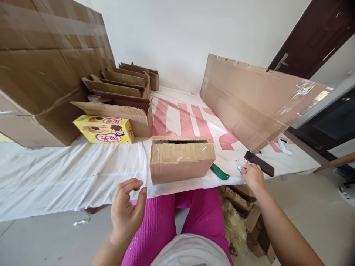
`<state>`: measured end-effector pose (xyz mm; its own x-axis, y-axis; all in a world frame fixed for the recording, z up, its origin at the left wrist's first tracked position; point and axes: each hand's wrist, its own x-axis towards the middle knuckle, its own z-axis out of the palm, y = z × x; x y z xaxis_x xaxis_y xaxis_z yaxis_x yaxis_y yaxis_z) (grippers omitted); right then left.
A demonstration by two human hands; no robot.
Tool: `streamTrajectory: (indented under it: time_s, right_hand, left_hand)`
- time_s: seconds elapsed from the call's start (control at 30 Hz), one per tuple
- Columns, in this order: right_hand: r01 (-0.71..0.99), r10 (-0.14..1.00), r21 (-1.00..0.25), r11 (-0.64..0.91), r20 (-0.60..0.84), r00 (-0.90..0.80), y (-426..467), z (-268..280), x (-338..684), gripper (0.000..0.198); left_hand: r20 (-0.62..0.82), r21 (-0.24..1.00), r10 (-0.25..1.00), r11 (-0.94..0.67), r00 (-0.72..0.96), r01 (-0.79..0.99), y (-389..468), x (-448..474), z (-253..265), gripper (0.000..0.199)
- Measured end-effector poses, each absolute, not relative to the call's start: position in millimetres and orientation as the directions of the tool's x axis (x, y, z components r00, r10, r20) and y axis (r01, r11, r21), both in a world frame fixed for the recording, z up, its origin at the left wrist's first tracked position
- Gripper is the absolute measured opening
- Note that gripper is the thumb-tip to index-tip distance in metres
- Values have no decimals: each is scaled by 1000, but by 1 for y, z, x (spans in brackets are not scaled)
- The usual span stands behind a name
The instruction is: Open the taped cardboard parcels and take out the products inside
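A small cardboard box [180,162] stands at the table's front edge, with a narrow dark gap along its top flap. To its left and nearer to me, my left hand [129,207] hangs in the air, fingers loosely bent and apart from the thumb, holding nothing. On the right, my right hand [253,176] pinches a small white paper piece with a blue edge [240,169] just at the tabletop. What is printed on it is too small to read. Right behind that hand lies a black phone [260,163]. A green-handled tool [220,172] rests between the box and my right hand, partly hidden by the box.
Several open cardboard boxes [119,107] stand in a row at the back left, behind a yellow printed box [104,130]. A big taped carton [50,74] fills the left. A cardboard panel [249,99] leans at the right, near a white plug-like device [285,146]. Cardboard scraps [257,232] lie below.
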<state>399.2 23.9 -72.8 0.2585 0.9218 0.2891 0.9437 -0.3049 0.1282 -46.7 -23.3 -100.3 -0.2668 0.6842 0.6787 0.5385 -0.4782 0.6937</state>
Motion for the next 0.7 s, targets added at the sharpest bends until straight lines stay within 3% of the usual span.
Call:
streamTrajectory:
  time_s: [0.37, 0.5, 0.57, 0.7]
  right_hand:
    - [923, 936, 208, -324, 213, 281, 30, -65, 406, 15]
    - [935, 934, 190, -301, 257, 248, 35, -56, 400, 27]
    - [979, 932, 76, -188, 328, 154, 36, -56, 388, 27]
    - [912, 879, -315, 263, 469, -92, 28, -60, 335, 36]
  left_hand:
    - [637, 712, 740, -455, -217, 535, -26, -39, -110, 11]
    - [644, 726, 713, -453, -278, 518, -22, -43, -104, 15]
    - [621, 754, 727, -453, -293, 476, -18, -45, -98, 21]
    - [434, 894, 877, -392, -205, 216, -4, -43, -86, 53]
